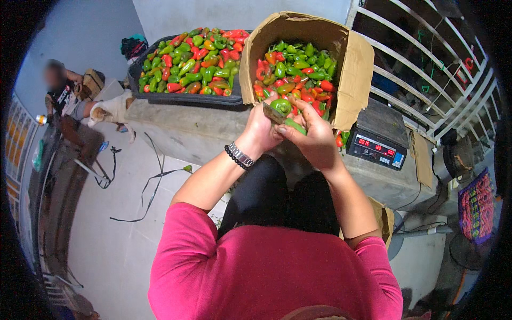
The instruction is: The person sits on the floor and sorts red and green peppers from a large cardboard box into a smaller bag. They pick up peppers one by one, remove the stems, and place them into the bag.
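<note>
My left hand (pixel 262 126) and my right hand (pixel 314 136) meet at the near side of an open cardboard box (pixel 356 76). Between the fingers, with my left hand around it, is a green pepper (pixel 281 106). A short, dark knife blade (pixel 273 113) crosses just below that pepper. In line with the blade, a green piece that looks like its handle (pixel 296 126) lies in my right hand under the thumb. Red and green peppers (pixel 302 64) fill much of the box. Fingers hide part of both held things.
A black plastic crate (pixel 192 99) heaped with peppers stands left of the box on a concrete ledge (pixel 188 122). To the right sits a lit digital scale (pixel 376 144), near a white metal grille (pixel 416 60). A person (pixel 64 92) and a dog (pixel 110 108) are at left; black straps (pixel 160 174) lie on the floor.
</note>
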`<action>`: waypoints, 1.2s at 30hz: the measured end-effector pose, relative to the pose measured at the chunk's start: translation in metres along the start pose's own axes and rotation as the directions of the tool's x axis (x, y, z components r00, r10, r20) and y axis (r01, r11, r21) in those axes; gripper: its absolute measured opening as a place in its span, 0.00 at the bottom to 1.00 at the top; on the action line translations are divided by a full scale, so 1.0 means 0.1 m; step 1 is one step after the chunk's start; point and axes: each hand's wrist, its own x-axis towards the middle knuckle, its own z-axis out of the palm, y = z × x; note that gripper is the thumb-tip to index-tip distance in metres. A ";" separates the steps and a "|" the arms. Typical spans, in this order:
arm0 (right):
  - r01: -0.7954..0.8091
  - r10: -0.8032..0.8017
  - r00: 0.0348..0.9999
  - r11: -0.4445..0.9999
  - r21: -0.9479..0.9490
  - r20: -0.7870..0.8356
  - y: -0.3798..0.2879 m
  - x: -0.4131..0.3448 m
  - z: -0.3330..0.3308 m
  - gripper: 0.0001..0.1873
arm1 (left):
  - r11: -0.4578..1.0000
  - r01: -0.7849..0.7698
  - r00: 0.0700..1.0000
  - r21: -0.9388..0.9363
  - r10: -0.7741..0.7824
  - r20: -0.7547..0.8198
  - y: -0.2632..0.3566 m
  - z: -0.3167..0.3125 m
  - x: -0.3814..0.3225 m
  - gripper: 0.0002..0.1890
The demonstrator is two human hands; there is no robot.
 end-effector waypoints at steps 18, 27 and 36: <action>-0.118 0.083 0.976 0.979 -0.169 -0.203 0.29 -0.38 -0.65 0.30 | 0.864 0.494 0.862 -0.092 -0.473 0.185 -0.05 -0.29 -0.65 0.26; -0.268 0.269 0.954 0.963 0.027 -0.134 0.59 -0.91 -0.35 0.44 | 0.695 0.699 0.603 0.169 -0.700 0.383 -0.73 -0.11 -0.38 0.32; -0.730 0.520 0.544 0.680 -0.066 -0.659 1.13 -2.56 -1.57 0.34 | -0.053 -0.481 0.874 0.875 0.046 0.483 -0.10 0.17 0.92 0.19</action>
